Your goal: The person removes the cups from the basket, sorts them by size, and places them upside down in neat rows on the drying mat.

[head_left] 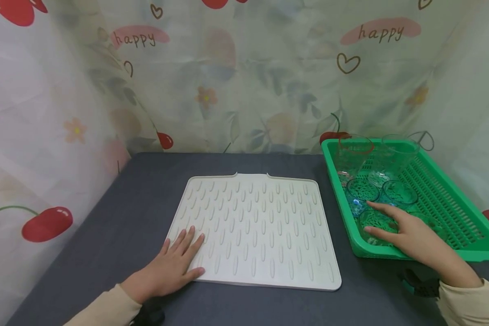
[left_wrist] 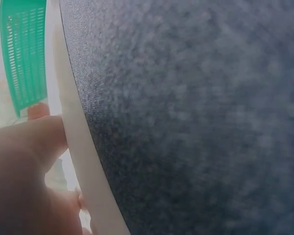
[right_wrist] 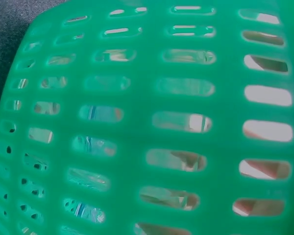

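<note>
My left hand (head_left: 169,269) rests with spread, straight fingers on the left front corner of a white ridged mat (head_left: 265,226). In the left wrist view, fingers (left_wrist: 34,142) lie at the edge of the mat (left_wrist: 83,161). At the right, my right hand (head_left: 415,233) reaches over a green slotted basket (head_left: 346,222), thumb and forefinger apart above a clear front glass (head_left: 371,220). Whether they touch the glass I cannot tell. The other fingers are mostly hidden. Basket wall (right_wrist: 137,132) fills the right wrist view, with glass and skin tones behind its slots.
Several more clear glasses stand in the basket, among them a tall red-rimmed glass (head_left: 354,154) and a dark-rimmed glass (head_left: 400,192). A dark grey tabletop (head_left: 146,203) lies under everything. Printed curtains (head_left: 248,77) hang behind and at both sides.
</note>
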Available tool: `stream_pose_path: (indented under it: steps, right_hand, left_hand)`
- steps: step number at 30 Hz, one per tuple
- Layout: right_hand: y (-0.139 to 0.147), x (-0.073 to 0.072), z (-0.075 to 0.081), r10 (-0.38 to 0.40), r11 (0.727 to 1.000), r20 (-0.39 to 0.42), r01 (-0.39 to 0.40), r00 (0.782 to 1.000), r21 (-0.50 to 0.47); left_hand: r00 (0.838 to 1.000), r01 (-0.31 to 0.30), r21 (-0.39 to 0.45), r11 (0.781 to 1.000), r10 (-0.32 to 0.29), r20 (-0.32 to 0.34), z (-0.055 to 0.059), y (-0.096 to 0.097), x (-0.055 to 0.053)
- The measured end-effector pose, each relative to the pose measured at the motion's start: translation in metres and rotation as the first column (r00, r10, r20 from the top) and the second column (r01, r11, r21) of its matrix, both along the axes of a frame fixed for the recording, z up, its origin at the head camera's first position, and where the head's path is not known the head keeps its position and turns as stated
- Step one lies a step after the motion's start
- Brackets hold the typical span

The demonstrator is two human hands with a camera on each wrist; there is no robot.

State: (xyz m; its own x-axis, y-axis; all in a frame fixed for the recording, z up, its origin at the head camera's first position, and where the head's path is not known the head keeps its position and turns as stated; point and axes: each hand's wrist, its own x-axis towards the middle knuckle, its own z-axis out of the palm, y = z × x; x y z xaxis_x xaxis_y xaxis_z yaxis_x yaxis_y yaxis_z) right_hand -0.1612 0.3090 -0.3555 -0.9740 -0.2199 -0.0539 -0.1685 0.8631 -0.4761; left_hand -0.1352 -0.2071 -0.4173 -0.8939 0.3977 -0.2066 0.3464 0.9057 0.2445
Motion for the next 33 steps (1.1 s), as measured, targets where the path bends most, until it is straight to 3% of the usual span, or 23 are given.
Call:
stream_pose_path:
  steps: [6,14,25,33]
  right_hand:
    - [-0.0004,-0.0025,-0.0019,0.004,1.0,0.019,-0.004,1.0,0.006]
    - [-0.0007,-0.0051,-0.0023,0.019,1.0,0.075,-0.019,0.997,0.004]
    - [0.0026,-0.0092,-0.0028,0.058,0.998,0.127,-0.057,0.99,-0.015]
    - [0.0019,-0.0088,-0.0017,0.047,0.999,0.108,-0.048,0.993,0.006]
  left_hand:
    - [1.0,-0.001,-0.021,1.0,0.001,0.016,-0.003,-0.0017,-0.0019]
    - [1.0,-0.004,-0.024,1.0,0.004,0.023,0.0032,-0.0007,-0.0003]
    - [1.0,-0.006,-0.038,0.999,0.007,0.021,0.0029,0.0015,-0.0005]
    - [1.0,-0.009,-0.032,0.999,0.01,0.029,0.0042,0.0018,0.0001]
